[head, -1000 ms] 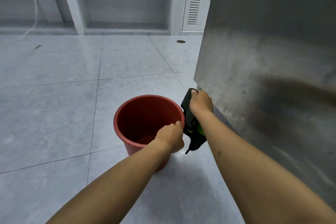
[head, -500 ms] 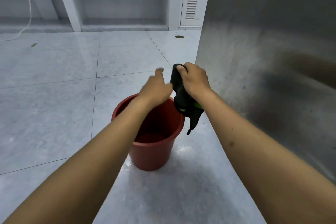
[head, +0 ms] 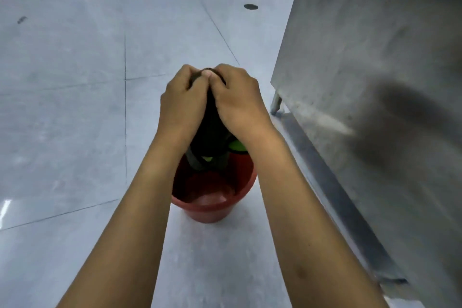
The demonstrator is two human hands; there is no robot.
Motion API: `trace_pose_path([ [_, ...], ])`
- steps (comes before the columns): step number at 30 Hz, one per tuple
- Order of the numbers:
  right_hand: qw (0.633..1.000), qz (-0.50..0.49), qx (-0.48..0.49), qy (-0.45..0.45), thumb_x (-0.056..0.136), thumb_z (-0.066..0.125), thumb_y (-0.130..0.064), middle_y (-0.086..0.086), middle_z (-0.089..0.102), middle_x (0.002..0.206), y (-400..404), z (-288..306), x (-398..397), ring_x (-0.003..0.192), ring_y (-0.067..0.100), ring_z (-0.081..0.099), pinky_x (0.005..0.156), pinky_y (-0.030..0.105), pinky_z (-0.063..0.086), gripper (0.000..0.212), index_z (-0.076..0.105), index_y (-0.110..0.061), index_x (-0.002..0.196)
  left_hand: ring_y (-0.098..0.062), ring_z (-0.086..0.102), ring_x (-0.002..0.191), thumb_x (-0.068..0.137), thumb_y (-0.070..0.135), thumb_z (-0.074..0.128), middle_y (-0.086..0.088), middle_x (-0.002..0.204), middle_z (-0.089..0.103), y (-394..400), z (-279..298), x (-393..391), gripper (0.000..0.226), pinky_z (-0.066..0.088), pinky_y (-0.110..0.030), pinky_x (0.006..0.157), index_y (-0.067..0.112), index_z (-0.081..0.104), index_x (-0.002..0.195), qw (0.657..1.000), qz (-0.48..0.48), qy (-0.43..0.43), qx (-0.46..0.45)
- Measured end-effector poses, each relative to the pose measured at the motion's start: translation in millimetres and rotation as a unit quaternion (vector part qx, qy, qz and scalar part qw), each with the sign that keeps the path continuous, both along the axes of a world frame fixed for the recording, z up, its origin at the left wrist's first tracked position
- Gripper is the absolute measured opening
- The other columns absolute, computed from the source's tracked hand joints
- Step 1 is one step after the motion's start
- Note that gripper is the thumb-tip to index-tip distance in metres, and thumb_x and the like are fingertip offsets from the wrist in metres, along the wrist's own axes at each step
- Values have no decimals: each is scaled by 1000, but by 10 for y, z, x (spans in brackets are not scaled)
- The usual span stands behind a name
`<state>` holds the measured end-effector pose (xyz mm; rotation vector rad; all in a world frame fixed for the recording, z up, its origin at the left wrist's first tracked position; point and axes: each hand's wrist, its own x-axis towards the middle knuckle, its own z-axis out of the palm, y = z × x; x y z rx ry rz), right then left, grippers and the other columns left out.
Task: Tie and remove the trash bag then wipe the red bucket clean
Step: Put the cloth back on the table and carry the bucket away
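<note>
Item: dark cloth [head: 211, 130], bunched, clamped in curled fingers of left hand [head: 183, 105] and right hand [head: 237, 102], above red bucket [head: 212, 207]. Risk: probably slips into bucket if grip loosens.

Most of the dark cloth [head: 210, 132] is covered by the left hand [head: 183, 105] and right hand [head: 237, 102] at frame centre. The far rim of the red bucket [head: 212, 207] is hidden behind cloth and forearms. The steel cabinet [head: 375, 82] is cut off by the right edge, its surface blurred.
</note>
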<state>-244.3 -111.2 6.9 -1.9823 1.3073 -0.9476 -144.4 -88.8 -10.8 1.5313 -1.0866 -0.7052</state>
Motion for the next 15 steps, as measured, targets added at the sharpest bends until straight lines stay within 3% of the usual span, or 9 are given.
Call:
trace_pose_path([
  [6, 991, 1, 120, 60, 100, 44, -33, 2, 64, 86, -164, 62, -163, 80, 19, 58, 66, 30, 44, 27, 57, -13, 88, -14, 60, 81, 91, 28, 45, 4, 85, 64, -183, 228, 72, 18, 46, -29, 64, 18, 60, 92, 967, -103, -202, 118],
  [11, 980, 30, 166, 109, 92, 55, -25, -5, 54, 79, -524, 625, -178, 73, 13, 51, 53, 18, 33, 9, 49, -21, 87, -28, 60, 84, 94, 17, 37, -11, 94, 63, -489, 749, 104, 16, 51, -42, 73, 10, 49, 102, 960, -118, -180, 180],
  [15, 955, 78, 207, 198, 82, 67, -21, -6, 53, 77, -640, 1236, -258, 74, 13, 53, 52, 19, 33, 16, 51, -22, 81, -29, 61, 89, 96, 15, 38, -9, 94, 61, -481, 1310, 211, 13, 51, -43, 74, 14, 48, 102, 958, -134, -139, 210],
])
